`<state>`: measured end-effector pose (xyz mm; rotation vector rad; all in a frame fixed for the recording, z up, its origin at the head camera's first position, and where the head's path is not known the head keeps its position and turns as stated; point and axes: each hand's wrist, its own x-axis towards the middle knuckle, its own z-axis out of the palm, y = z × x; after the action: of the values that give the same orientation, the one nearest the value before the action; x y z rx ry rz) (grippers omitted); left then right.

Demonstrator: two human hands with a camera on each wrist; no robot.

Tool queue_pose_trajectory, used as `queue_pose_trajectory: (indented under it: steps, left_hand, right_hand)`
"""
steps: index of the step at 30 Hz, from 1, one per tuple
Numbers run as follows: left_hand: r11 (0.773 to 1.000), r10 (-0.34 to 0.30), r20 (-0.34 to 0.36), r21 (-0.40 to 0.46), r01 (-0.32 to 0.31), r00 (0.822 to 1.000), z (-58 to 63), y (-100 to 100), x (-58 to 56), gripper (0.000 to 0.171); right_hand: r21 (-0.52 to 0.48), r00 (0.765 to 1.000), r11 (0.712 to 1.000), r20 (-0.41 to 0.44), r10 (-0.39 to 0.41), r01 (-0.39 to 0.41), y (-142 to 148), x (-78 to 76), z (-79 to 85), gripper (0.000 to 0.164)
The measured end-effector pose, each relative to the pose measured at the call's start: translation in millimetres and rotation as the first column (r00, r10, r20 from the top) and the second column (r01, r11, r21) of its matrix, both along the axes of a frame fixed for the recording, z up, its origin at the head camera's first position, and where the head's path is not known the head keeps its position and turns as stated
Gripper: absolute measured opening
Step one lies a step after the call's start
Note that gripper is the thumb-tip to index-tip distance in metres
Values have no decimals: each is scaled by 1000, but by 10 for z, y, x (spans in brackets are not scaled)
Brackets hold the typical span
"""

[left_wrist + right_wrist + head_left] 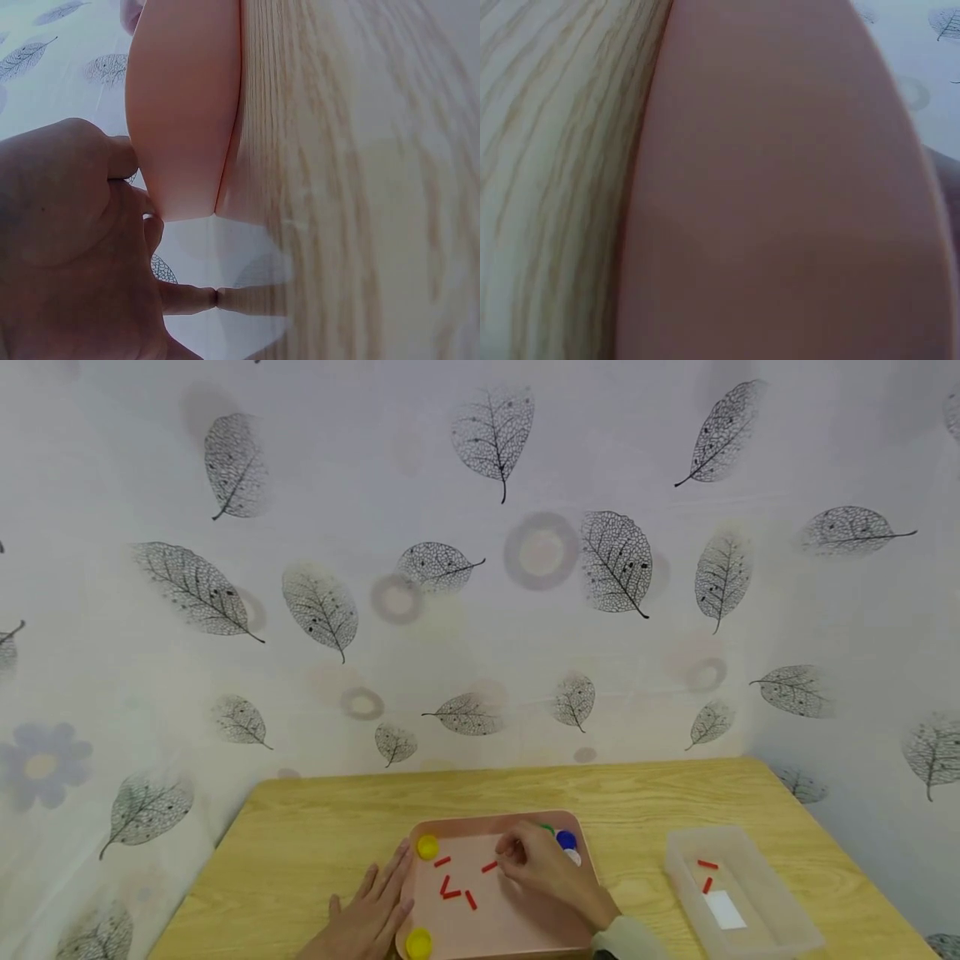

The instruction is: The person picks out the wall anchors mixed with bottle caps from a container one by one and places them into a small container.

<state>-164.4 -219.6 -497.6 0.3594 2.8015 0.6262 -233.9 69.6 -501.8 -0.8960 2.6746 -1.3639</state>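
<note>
A pink tray [517, 935] lies on the wooden table. My left hand [367, 910] rests along its left rim, fingers straight and spread; the left wrist view shows this hand [67, 240] against the tray's outer wall [184, 112]. Over the tray, my right hand [543, 864] has thumb and fingers bent together at the end of a short red stick [489, 866], which it seems to pinch. Several more red sticks [471, 900] lie to the left inside the tray. The right wrist view is filled mostly by the tray wall [780, 165]; that hand's fingers are hidden there.
Yellow round caps [427, 847] [418, 943] sit in the tray's left corners. Green [547, 829], blue [566, 840] and white caps [573, 857] cluster at its back right, partly behind the right hand. A translucent bin [780, 893] at right holds two red sticks [707, 864] and a white card [725, 910].
</note>
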Motion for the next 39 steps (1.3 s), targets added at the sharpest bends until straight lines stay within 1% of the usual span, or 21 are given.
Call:
queue_pose_trajectory:
  steps: [3, 8, 11, 15, 22, 29, 39]
  left_hand:
    - [1000, 5, -17, -14, -5, 1000, -8, 12, -5, 63]
    - [1000, 0, -20, -28, -1, 1000, -7, 2, -13, 64]
    - [1000, -6, -36, -26, 5, 999, 12, -3, -14, 63]
    - [1000, -4, -54, -30, 2, 999, 25, -2, -10, 62]
    - [999, 11, -18, -38, -12, 1000, 21, -15, -25, 63]
    - [1000, 9, -9, -20, -9, 1000, 10, -18, -35, 64]
    - [1000, 12, -9, -13, -12, 1000, -8, -5, -24, 63]
  right_hand:
    - [8, 1000, 1000, 22, 0, 0, -35, -40, -37, 9]
    - [49, 998, 999, 62, -23, 20, -57, -73, -69, 12]
    - [60, 997, 998, 70, -29, 25, -70, -83, -73, 13]
    - [75, 998, 997, 58, -26, 22, -81, -105, -97, 13]
    - [96, 1000, 995, 21, 2, -4, -111, -112, -104, 10]
    - [128, 1000, 992, 8, -10, 9, -124, -103, -103, 10]
    - [102, 999, 995, 39, 8, -12, -104, -72, -101, 8]
